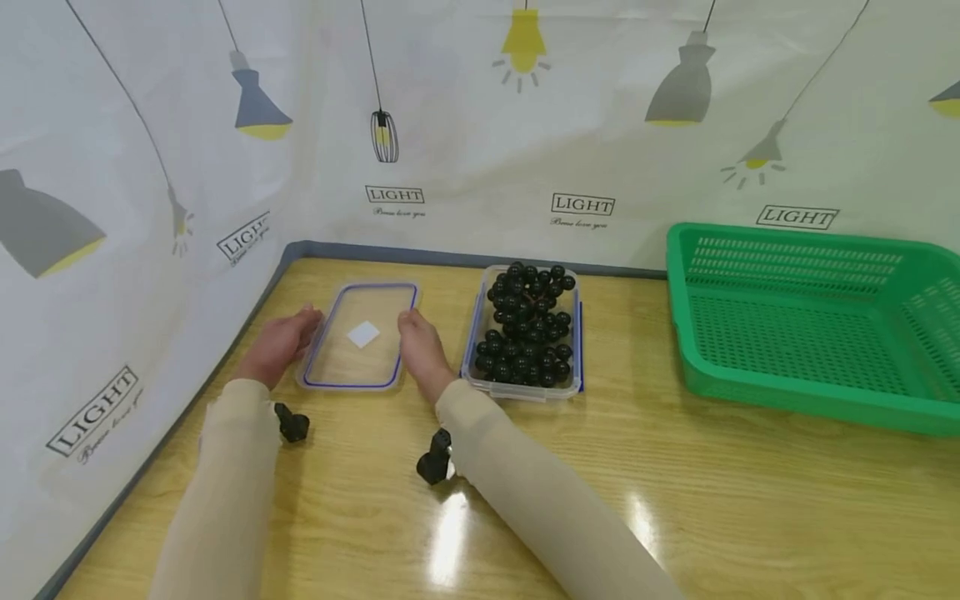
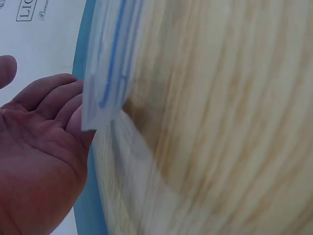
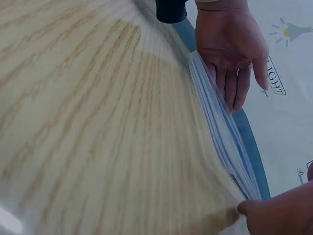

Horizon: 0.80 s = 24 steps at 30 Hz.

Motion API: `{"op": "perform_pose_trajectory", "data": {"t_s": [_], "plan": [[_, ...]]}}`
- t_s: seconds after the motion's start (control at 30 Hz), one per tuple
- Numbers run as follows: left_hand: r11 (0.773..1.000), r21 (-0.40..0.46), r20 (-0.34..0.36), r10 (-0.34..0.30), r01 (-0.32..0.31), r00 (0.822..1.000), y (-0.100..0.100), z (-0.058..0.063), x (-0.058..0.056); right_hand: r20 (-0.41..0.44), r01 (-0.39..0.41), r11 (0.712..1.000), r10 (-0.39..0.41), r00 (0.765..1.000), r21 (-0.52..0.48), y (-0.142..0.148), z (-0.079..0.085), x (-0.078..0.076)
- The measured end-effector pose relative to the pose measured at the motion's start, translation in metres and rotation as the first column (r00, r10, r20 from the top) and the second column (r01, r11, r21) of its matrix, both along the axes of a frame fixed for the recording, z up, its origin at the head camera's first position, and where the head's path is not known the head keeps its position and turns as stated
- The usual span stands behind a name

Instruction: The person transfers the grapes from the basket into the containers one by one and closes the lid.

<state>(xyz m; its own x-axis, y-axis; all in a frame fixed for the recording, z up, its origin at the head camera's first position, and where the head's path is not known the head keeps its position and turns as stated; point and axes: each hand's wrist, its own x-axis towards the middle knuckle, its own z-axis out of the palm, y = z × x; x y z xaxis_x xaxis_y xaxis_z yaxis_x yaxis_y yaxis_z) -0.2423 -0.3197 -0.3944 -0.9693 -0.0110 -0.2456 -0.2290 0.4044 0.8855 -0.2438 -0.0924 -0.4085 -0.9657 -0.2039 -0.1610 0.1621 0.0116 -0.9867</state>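
We are seeing a clear, rectangular plastic lid with a thin blue line round its border (image 1: 375, 358) lying between a person's left hand (image 1: 273, 346) and right hand (image 1: 426, 350), toward the far left of a glossy, light-brown wooden surface (image 1: 360, 517). A small white diamond-shaped label (image 1: 363, 334) is showing near the lid's middle. The left hand is touching the lid's left edge, its fingers extending loosely and its thumb standing apart, so we are finding it wide rather than gripping. The right hand is touching the lid's right edge; most of its fingers are hiding from us, so we are unable to tell whether they are curling round it. Nor are we able to tell whether the lid is resting on the surface or hovering just above.

Just right of the right hand, a clear, rectangular plastic box with blue side clips (image 1: 525, 390) is sitting on the surface, and shiny, round black grapes (image 1: 525, 325) are heaping inside it. Farther right, a green, rectangular, perforated plastic basket (image 1: 795, 408) is standing, its right end running out of view. Beige sleeves (image 1: 555, 487) are covering both arms, and 1 small black device (image 1: 294, 425) is sitting at each wrist. Behind everything, a white sheet printed with hanging lamps (image 1: 480, 142) is rising.
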Motion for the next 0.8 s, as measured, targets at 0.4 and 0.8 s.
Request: {"op": "perform_pose_trajectory", "data": {"t_s": [0.4,0.8], "plan": [[0.985,0.168,-0.067,-0.026,0.037,0.997,0.017,0.023,0.008,-0.061,0.019,0.994,-0.013,0.998,0.107,0.023,0.037,0.008],[0.956,0.29,-0.157,-0.007,0.053,0.988,0.084,0.074,0.014,-0.03,-0.05,0.993,0.053,0.998,0.103,0.108,0.09,0.017]]}}
